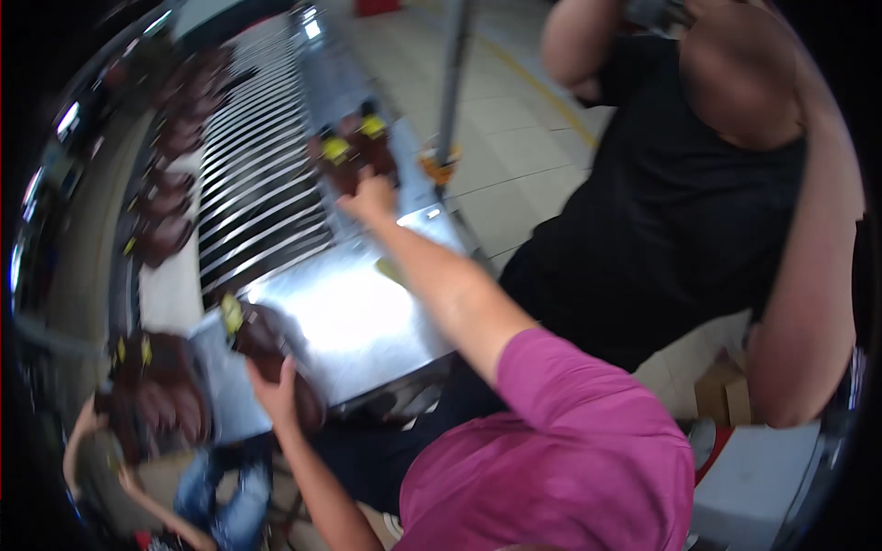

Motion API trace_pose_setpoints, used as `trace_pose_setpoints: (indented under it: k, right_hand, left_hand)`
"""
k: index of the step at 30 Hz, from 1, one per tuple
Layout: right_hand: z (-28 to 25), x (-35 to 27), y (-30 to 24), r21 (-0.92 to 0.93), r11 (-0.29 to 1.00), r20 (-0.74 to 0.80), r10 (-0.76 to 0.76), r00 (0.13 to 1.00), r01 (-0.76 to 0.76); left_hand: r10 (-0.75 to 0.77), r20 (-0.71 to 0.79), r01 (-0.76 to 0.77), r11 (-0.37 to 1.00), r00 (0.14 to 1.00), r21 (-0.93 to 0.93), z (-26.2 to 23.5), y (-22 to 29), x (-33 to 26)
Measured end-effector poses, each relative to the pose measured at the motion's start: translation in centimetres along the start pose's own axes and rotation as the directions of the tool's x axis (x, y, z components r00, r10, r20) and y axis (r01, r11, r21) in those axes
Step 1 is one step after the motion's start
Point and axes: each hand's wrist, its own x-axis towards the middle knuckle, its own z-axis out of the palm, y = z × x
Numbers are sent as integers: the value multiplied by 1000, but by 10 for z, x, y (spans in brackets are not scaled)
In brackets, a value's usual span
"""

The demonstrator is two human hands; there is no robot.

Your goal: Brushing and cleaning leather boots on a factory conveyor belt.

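My left hand (275, 395) grips a dark brown shoe (260, 332) at the near edge of a shiny metal table (367, 312). A yellow-green piece sticks up at the shoe's far end. My right arm reaches far forward, and my right hand (372, 197) is closed on the near part of a brown shoe (377, 158) on the metal ledge beside a roller conveyor (262, 156). Right next to it lies another brown shoe (338, 167); both carry yellow pieces. Motion blur softens the finger details.
Several brown shoes (165, 234) line the conveyor's left side. More brown shoes (161, 404) sit at the lower left, near another person's hand (87, 418). A person in black (661, 202) stands close on the right, arms raised. A metal post (450, 83) rises beyond the ledge.
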Motion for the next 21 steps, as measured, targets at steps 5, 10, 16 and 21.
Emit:
trace_pose_setpoints:
  k: [5,10,16,21]
  right_hand:
    - [4,-10,1,-94,986,-152,-149,977,136]
    - [-2,-25,-9,-59,967,-318,-255,913,249]
    - [-8,-26,-27,-111,938,-492,-338,802,327]
    - [-15,-12,-50,-86,940,-469,-331,819,331]
  left_hand:
    - [-101,20,102,991,995,-88,-12,33,-11]
    - [-56,-17,54,996,998,-72,-17,35,-13]
    - [-74,13,75,992,997,-105,-15,37,-9]
    - [-88,20,90,988,996,-125,-15,36,-11]
